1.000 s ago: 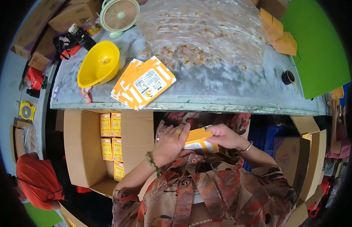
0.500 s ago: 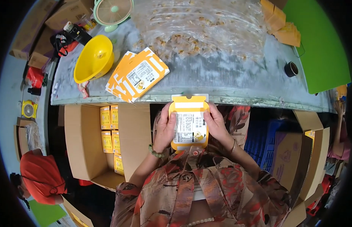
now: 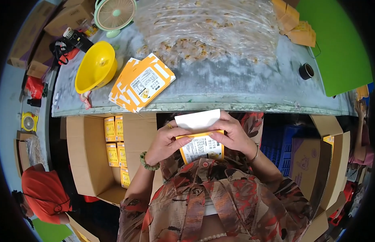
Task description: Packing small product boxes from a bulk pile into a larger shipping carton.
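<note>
Several yellow packs (image 3: 111,155) in cardboard box (image 3: 80,157); left hand (image 3: 165,142), right hand (image 3: 235,136) gripping carton (image 3: 203,149)

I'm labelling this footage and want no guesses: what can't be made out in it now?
All in the head view:
Back of the yellow-and-white carton: hidden by its printed front.
Some fingertips of the left hand and right hand: hidden behind the carton.
Far end of the clear-plastic heap: cut off by the upper edge.
Inside of the small dark round object: too small and dark.
</note>
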`<control>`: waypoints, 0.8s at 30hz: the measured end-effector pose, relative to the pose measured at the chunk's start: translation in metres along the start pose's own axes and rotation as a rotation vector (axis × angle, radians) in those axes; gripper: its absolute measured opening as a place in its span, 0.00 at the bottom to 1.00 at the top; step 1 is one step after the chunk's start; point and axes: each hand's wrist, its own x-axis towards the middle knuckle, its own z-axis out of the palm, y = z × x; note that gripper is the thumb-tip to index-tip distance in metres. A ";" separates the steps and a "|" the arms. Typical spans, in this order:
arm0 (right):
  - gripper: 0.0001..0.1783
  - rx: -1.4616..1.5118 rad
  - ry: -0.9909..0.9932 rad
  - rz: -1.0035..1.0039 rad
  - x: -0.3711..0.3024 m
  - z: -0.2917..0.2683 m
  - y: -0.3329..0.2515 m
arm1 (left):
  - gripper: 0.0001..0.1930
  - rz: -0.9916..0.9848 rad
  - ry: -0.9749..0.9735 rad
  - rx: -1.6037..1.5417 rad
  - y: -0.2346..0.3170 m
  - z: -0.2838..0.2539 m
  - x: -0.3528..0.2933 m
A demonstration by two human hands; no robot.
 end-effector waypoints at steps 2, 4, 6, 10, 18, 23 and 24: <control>0.10 0.022 -0.029 0.010 0.003 0.001 0.000 | 0.07 -0.061 0.031 -0.022 0.000 -0.003 -0.001; 0.09 -0.011 -0.114 0.082 0.018 -0.001 0.004 | 0.10 -0.096 -0.068 0.090 -0.015 -0.012 -0.007; 0.11 -0.122 0.048 0.011 0.042 -0.007 0.016 | 0.11 -0.109 0.006 -0.006 -0.018 -0.010 -0.006; 0.19 -0.568 0.302 0.002 0.135 -0.037 0.071 | 0.15 -0.215 0.141 -0.270 -0.035 -0.009 -0.020; 0.22 -0.998 0.094 0.097 0.152 -0.007 0.103 | 0.16 -0.232 0.579 -0.501 -0.050 -0.017 -0.027; 0.24 -0.954 -0.026 -0.026 0.078 -0.046 0.098 | 0.15 -0.210 0.589 -0.480 -0.052 -0.016 -0.006; 0.24 -0.960 -0.026 -0.007 0.069 -0.049 0.091 | 0.15 -0.218 0.573 -0.490 -0.052 -0.016 -0.002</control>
